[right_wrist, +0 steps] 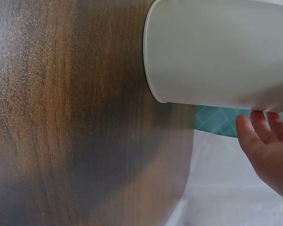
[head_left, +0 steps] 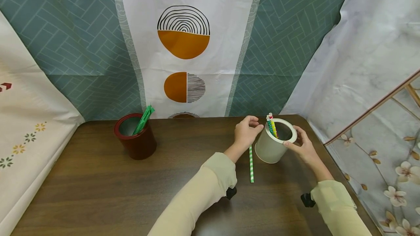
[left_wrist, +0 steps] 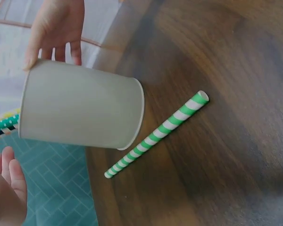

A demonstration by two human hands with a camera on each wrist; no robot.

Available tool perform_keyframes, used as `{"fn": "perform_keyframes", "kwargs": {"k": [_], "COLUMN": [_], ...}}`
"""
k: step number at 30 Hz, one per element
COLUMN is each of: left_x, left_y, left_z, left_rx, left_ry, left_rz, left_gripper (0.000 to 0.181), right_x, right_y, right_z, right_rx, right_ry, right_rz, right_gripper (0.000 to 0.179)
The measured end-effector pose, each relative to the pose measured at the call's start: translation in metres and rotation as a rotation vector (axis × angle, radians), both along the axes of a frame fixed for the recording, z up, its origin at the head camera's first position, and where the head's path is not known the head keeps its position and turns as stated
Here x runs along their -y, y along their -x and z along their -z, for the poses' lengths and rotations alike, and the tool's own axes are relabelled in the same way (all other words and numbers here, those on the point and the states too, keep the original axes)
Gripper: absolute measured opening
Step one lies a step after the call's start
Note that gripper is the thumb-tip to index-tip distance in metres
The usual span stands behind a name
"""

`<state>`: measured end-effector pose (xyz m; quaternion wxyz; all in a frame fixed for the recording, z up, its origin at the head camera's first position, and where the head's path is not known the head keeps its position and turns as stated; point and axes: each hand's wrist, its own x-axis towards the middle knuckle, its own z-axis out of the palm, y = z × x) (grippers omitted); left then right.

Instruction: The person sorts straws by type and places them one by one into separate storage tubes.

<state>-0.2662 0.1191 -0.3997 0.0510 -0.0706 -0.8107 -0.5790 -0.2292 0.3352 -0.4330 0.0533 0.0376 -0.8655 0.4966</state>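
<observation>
A pale grey canister (head_left: pixel 269 150) stands upright at the right of the table, with several patterned paper straws (head_left: pixel 271 125) leaning in it against its left rim. My right hand (head_left: pixel 303 146) holds the canister's right side, thumb at the rim and fingers round the outside. To the left of the rim hovers my left hand (head_left: pixel 245 133), its fingers loosely bent and nothing between them. Below that hand, a green-and-white striped paper straw (head_left: pixel 251 166) lies on the table beside the canister; the left wrist view shows its full length.
A dark red canister (head_left: pixel 139 145) with a green bundle (head_left: pixel 144 119) sticking out stands at the back left of the brown wooden table (head_left: pixel 115 192). Patterned cloth hangs behind the table and along both sides.
</observation>
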Motion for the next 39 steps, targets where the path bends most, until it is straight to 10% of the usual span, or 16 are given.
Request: {"fn": "perform_keyframes", "kwargs": {"k": [20, 39], "left_x": [0.009, 0.008], "left_y": [-0.015, -0.036], "left_z": [0.062, 0.104], "left_rx": [0.093, 0.124], "left_ry": [0.055, 0.214], "left_rz": [-0.012, 0.099], "left_gripper": [0.026, 0.037], "right_x": [-0.002, 0.001], "right_y": [0.002, -0.001], "right_z": [0.001, -0.002], "right_rx": [0.004, 0.016], "right_ry": [0.007, 0.008], "right_rz": [0.002, 0.002], "right_gripper": [0.068, 0.068]}}
